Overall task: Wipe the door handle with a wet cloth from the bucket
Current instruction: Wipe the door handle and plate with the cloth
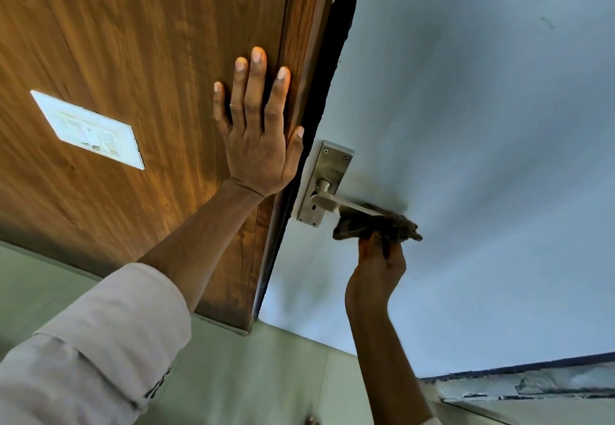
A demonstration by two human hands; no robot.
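**Cloth applied to the lever of a door handle**

While the left hand (258, 131) lies flat and open against the brown wood-grain panel (133, 41), fingers spread and pointing upward and grasping nothing, the right hand (376, 274) is clenched around a dark, crumpled cloth (376, 226) and presses it against the outer end of the door handle (346, 204). The handle is a metal lever projecting to the right from a spindle on a rectangular steel backplate (327, 175), which is fixed by visible screws near the left edge of the pale grey-blue door (482, 125). The cloth wraps the free end of the lever from below, so that only the inner part of the lever, nearest the spindle, shows bare. The fingers of the right hand close on the cloth from underneath; whether the cloth is wet cannot be told. A darker smudge marks the door surface just above and beside the covered end of the lever. The thumb of the left hand rests close to the dark edge where the wooden panel meets the door, just up and left of the backplate. A white switch plate (88, 130) is mounted on the wooden panel, well to the left of that hand. The left forearm emerges from a rolled light-coloured sleeve (100, 341) at lower left. A pale green wall (266, 374) fills the lower part of the view
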